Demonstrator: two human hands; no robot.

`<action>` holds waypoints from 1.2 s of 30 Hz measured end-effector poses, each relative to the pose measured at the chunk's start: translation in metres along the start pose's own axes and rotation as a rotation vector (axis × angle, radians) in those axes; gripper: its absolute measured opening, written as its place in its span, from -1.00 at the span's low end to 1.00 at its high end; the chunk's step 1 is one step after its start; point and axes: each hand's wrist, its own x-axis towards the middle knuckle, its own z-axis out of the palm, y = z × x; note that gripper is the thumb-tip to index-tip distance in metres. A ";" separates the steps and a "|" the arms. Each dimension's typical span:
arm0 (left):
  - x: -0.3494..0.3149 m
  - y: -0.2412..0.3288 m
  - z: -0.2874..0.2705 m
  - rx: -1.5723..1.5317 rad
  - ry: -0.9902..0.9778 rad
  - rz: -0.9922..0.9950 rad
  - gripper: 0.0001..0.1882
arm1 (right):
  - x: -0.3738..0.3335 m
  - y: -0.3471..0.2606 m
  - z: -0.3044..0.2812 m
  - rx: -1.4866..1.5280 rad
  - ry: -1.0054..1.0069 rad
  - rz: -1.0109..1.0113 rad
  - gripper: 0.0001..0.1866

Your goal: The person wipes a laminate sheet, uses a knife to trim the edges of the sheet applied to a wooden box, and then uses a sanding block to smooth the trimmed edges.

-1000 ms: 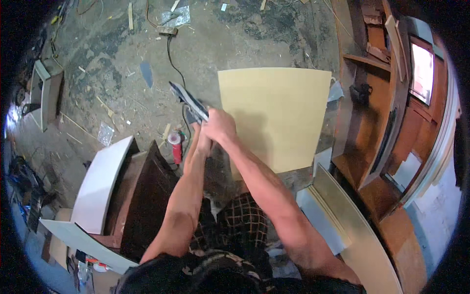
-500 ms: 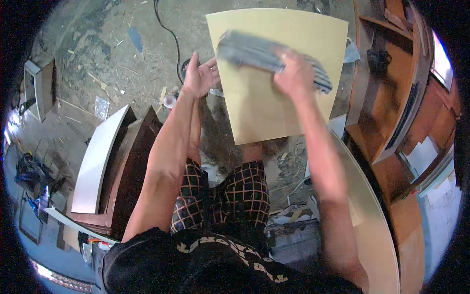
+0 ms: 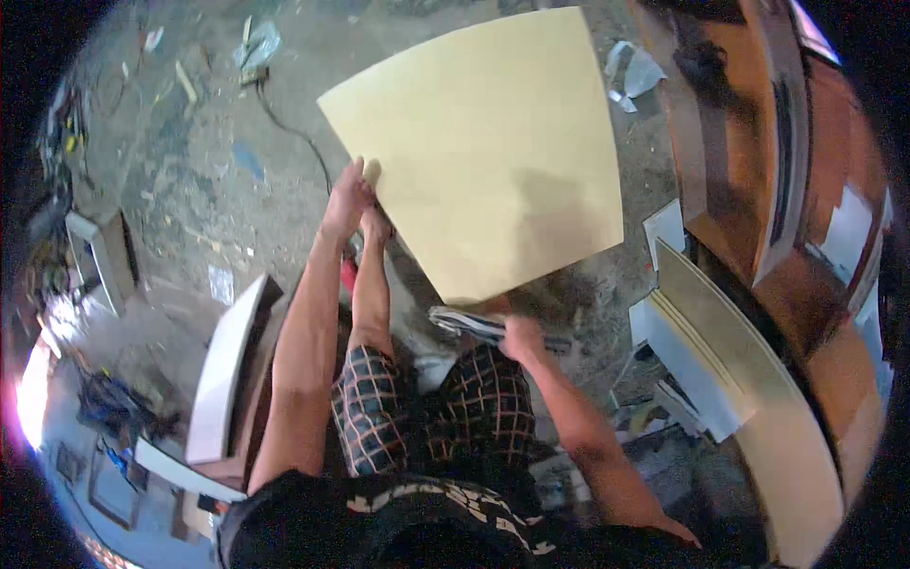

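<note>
A pale yellow board (image 3: 474,142) stretches out before me, its near edge above my knees. At its left edge is my left hand (image 3: 353,197), closed around the margin, with part of the fingers hidden. My right hand (image 3: 523,339) grips a folded grey striped cloth (image 3: 471,323). That cloth hangs just below the board's near edge, over my right thigh, apart from the board's face. A shadow falls on the board's lower right.
To the left stands a brown box-like piece with a white panel (image 3: 227,370). Wooden cabinet frames (image 3: 730,142) line the right, with long panels (image 3: 749,379) leaning nearby. A black cable (image 3: 294,133), plastic scraps (image 3: 635,71) and debris litter the concrete floor.
My right hand has drawn the cloth off the board's face toward me. My left hand, open before, has closed on the left edge. The board appears turned and the view has shifted.
</note>
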 end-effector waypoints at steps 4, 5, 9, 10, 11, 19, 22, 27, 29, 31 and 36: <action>0.005 0.029 0.053 0.613 0.264 0.203 -0.27 | -0.043 0.017 -0.047 0.290 0.066 0.126 -0.50; 0.001 0.040 0.052 0.637 0.273 0.218 -0.27 | -0.047 0.004 -0.067 0.345 0.088 0.142 -0.50; 0.009 0.048 0.073 1.519 0.606 0.902 -0.14 | -0.024 -0.050 -0.179 0.360 0.503 -0.002 -0.39; 0.016 0.044 0.093 1.611 0.440 0.861 -0.15 | -0.006 -0.050 -0.194 0.216 0.612 -0.037 -0.35; 0.021 0.042 0.105 1.716 0.284 0.814 -0.14 | 0.018 -0.053 -0.205 0.083 0.713 -0.084 -0.30; 0.069 -0.040 0.110 1.814 0.452 0.916 -0.17 | 0.127 -0.071 -0.199 -0.288 0.807 -0.196 -0.29; 0.063 -0.042 0.134 1.958 0.462 0.725 -0.14 | 0.130 -0.041 -0.203 -0.332 0.865 -0.199 -0.35; 0.072 -0.040 0.149 1.724 0.534 0.724 -0.20 | 0.154 -0.022 -0.286 -0.409 0.888 -0.184 -0.34; 0.071 -0.039 0.148 1.797 0.535 0.657 -0.18 | 0.177 -0.023 -0.321 -0.395 0.917 -0.192 -0.34; 0.067 -0.027 0.140 1.840 0.576 0.636 -0.17 | 0.196 -0.037 -0.355 -0.367 0.954 -0.231 -0.35; 0.063 -0.030 0.138 1.894 0.470 0.507 -0.14 | 0.231 -0.024 -0.452 -0.115 0.821 -0.334 -0.45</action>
